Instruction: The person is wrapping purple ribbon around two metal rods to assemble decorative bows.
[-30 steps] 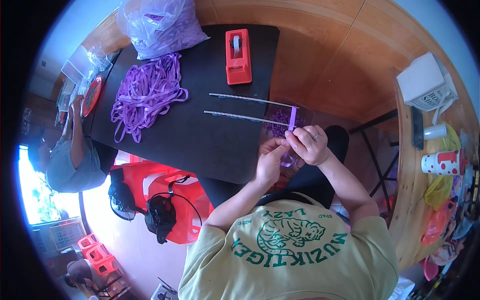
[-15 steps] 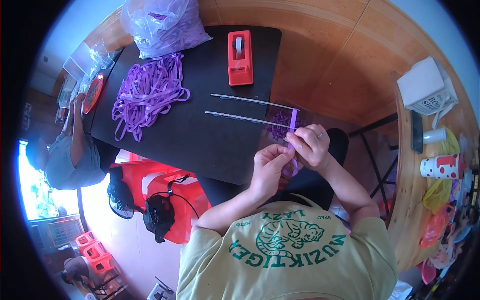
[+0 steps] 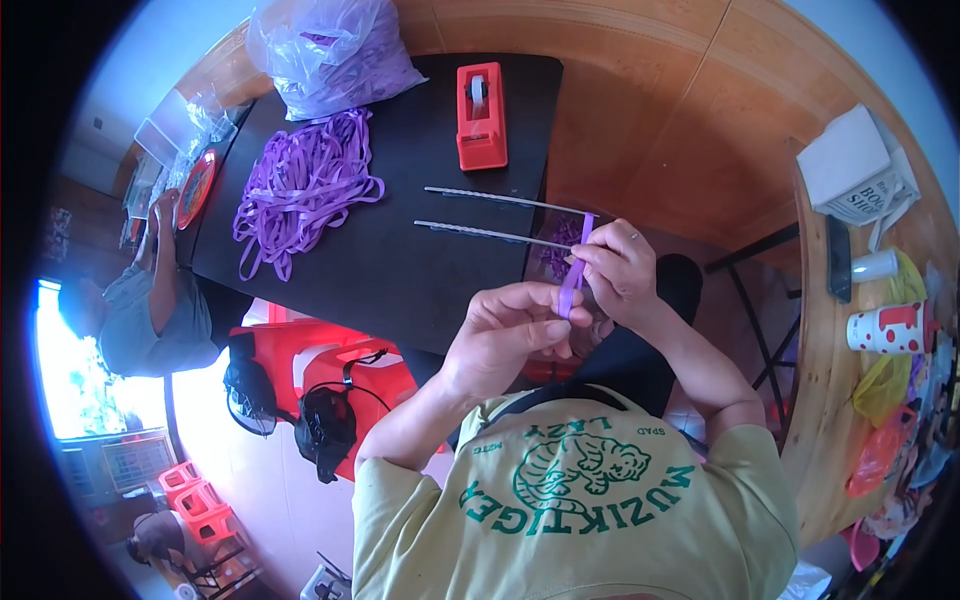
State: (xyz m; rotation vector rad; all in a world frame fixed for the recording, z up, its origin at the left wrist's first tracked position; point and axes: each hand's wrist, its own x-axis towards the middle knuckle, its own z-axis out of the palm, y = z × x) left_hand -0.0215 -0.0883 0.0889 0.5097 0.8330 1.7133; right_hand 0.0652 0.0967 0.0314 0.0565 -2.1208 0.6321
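Note:
Two thin, twisted metal rods (image 3: 505,197) lie parallel and stick out past the right edge of the dark table. A purple ribbon (image 3: 578,270) runs from the far rod's end across the near one and down to my fingers. My right hand (image 3: 622,272) pinches the ribbon beside the near rod's tip. The fingers of my left hand (image 3: 505,338) curl around its lower part, the thumb set a little apart; their exact grip is partly hidden. Under the rod ends, small purple ribbon pieces (image 3: 556,262) show below the table edge.
On the table (image 3: 400,290) are a heap of purple ribbon (image 3: 305,190), a filled clear plastic bag (image 3: 335,60) and a red tape dispenser (image 3: 481,118). Red stools (image 3: 345,365) hold black bags. Another person (image 3: 160,310) sits at left. A wooden counter (image 3: 815,440) stands at right.
My left hand has moved slightly left, its thumb spreading away from the fingers. My right hand has shifted up a little along the ribbon, whose hanging loop is no longer visible.

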